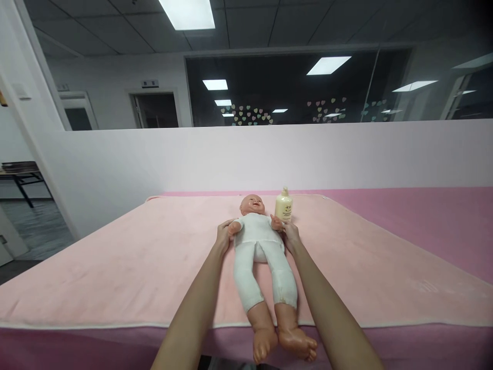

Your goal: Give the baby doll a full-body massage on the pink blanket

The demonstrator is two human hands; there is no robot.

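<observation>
A baby doll [262, 228] with a soft white body lies on its back, head away from me and feet hanging over the near edge of the pink blanket [154, 267]. At the doll's hand on the left side, my left hand [223, 236] is closed, fingers partly hidden. My right hand [291, 236] is closed at the doll's other hand, its fingertips partly covered by the doll's arm. Just beyond my right hand stands a pale yellow bottle [284, 206] with a narrow top, upright beside the doll's shoulder.
The blanket covers a pink padded surface [423, 221]. A low white wall [269, 156] rises behind it, with a dark window [292, 92] above. At the far left, a dark-legged table [23, 177] stands beyond a wall opening.
</observation>
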